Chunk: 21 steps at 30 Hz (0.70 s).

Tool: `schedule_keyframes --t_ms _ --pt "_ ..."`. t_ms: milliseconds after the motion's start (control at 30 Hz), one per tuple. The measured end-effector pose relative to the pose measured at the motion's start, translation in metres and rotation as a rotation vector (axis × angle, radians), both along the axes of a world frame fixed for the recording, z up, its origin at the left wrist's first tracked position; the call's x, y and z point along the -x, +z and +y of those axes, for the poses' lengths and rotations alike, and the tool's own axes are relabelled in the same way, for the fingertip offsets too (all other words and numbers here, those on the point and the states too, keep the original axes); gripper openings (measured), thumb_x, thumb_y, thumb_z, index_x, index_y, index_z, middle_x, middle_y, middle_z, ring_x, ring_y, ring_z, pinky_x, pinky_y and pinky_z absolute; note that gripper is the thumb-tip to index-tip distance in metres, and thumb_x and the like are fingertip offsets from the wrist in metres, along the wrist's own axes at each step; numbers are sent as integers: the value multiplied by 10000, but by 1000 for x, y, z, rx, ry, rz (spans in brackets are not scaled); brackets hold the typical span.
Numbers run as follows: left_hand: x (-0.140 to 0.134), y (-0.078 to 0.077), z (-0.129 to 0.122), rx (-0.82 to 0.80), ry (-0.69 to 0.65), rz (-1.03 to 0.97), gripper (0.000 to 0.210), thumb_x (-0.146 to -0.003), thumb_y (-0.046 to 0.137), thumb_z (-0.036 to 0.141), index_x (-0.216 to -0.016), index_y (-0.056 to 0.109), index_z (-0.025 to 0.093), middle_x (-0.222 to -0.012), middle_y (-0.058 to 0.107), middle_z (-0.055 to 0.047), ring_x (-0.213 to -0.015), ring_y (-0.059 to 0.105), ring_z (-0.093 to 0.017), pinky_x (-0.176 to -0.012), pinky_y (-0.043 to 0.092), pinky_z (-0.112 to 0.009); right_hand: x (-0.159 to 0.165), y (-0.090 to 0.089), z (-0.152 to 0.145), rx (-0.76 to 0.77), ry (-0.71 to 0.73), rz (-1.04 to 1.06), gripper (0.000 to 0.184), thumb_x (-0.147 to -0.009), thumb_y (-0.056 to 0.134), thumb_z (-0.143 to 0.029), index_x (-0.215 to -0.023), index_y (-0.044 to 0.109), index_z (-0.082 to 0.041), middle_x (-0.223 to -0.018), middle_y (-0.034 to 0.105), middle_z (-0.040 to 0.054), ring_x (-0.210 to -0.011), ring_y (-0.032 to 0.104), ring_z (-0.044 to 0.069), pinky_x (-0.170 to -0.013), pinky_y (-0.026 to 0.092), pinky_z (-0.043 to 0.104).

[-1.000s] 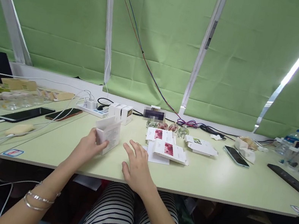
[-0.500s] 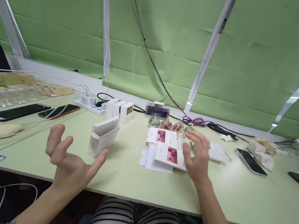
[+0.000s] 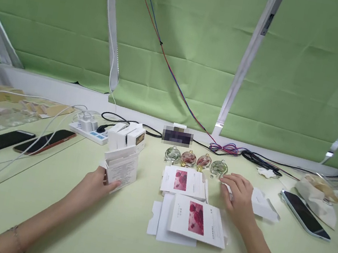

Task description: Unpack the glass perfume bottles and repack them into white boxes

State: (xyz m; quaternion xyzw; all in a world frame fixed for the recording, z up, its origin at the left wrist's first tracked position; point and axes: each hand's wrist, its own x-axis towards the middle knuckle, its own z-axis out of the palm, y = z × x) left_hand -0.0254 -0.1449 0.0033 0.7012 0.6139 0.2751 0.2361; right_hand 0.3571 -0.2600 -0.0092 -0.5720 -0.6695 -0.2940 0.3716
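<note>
My left hand (image 3: 101, 179) grips an upright white box (image 3: 122, 170) by its lower side, thumb on the printed face; the box's top flaps stand up. My right hand (image 3: 238, 196) hovers low by a round, flat glass bottle (image 3: 219, 167) with green contents, fingers stretched forward and thumb a little apart. Its fingertips are close to the bottle; whether they touch it I cannot tell. In a row to the left stand another greenish bottle (image 3: 172, 155) and two reddish bottles (image 3: 188, 158). White boxes with a red berry-like picture (image 3: 199, 221) lie flat between my hands.
Several small white boxes (image 3: 126, 135) stand behind the left hand, next to a power strip (image 3: 89, 132). Two phones (image 3: 45, 141) and cables lie at left. To the right are an opened white carton (image 3: 264, 206), a phone (image 3: 305, 215) and a crumpled bag (image 3: 316, 196).
My left hand has moved from open in the air to a grip on the upright white box. My right hand stays near the green bottle. The view has shifted.
</note>
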Motion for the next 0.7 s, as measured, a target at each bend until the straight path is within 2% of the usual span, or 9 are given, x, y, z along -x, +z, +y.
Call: schedule_keyframes --t_ms 133,200,267,367,433,533,633,700 --pt "-7 -1 28 16 -44 103 446 -658 565 527 -921 495 174 -884 679 -134 -803 654 -319 -644 508 -371 -8 7 1 -74 -56 -62 145 -831 481 -155 -893 603 -206 -906 647 58 -958 528 242 -868 352 436" --pt "-5 -5 36 14 -34 110 511 -655 568 556 -980 464 175 -877 673 -135 -805 650 -331 -658 500 -383 -9 11 3 -91 -61 -76 143 -818 494 -140 -898 593 -205 -900 646 59 -944 531 246 -856 358 438" --pt "-1 -9 39 50 -15 96 691 -629 587 594 -1123 389 154 -861 670 -129 -787 652 -333 -667 501 -395 -10 10 5 -81 -65 -68 145 -817 490 -131 -899 584 -205 -895 642 57 -935 535 245 -841 365 436" --pt "0 -11 38 27 31 42 991 -597 601 628 -1334 160 135 -896 653 -113 -832 654 -315 -740 501 -401 -11 5 8 -41 -69 -37 155 -826 475 -125 -908 576 -210 -907 632 54 -948 532 245 -831 371 435" --pt "-4 -8 35 -11 63 34 1061 -590 597 640 -1374 87 139 -918 635 -112 -854 652 -313 -756 500 -401 -10 0 7 -19 -57 -13 171 -828 467 -117 -923 570 -215 -920 626 53 -961 528 245 -830 375 437" --pt "-12 -2 31 22 85 62 969 -618 565 649 -1339 180 129 -854 633 -99 -806 653 -319 -725 501 -404 -7 -3 3 10 -32 41 188 -829 458 -112 -941 559 -225 -924 622 50 -969 529 245 -833 378 442" --pt "-19 0 28 121 107 101 687 -657 524 638 -1105 385 136 -824 638 -115 -770 644 -321 -691 495 -396 -3 -6 -1 32 -18 112 172 -837 454 -130 -938 549 -231 -919 618 50 -971 527 248 -838 375 452" --pt "-22 0 25 149 131 109 555 -676 504 633 -968 394 175 -855 638 -120 -768 641 -311 -674 492 -382 -2 -9 -4 44 -13 159 158 -844 449 -143 -929 547 -234 -918 616 51 -976 523 252 -837 372 453"
